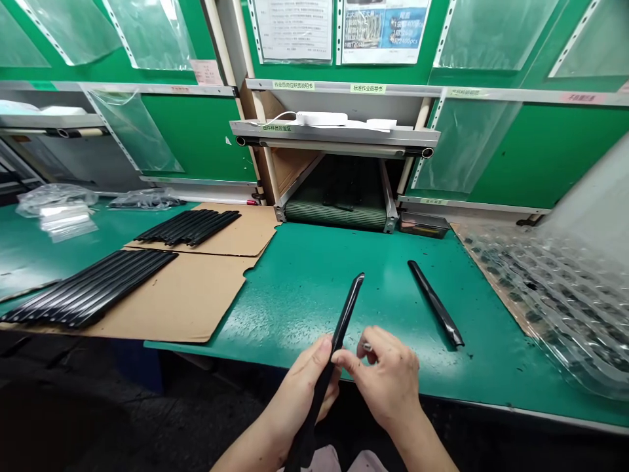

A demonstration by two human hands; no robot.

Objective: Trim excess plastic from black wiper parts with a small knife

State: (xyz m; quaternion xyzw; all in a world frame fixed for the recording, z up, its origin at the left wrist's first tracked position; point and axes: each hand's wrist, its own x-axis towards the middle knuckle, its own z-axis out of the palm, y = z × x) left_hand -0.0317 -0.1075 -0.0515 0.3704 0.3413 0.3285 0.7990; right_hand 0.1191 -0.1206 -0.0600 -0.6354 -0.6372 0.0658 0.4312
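Black strip (348, 307), in left hand (305, 370), right hand (390, 370) beside

Table, green top (299, 301), dark-specked: one loose black strip (434, 305), right, aslant; small dark box (425, 225), rear; clear plastic bags (56, 195), far left. Two cardboard sheets (196, 295), left, each bearing a row of black strips (93, 288). Brown sheet (515, 308), right, beneath clear moulded plastic trays (565, 295).
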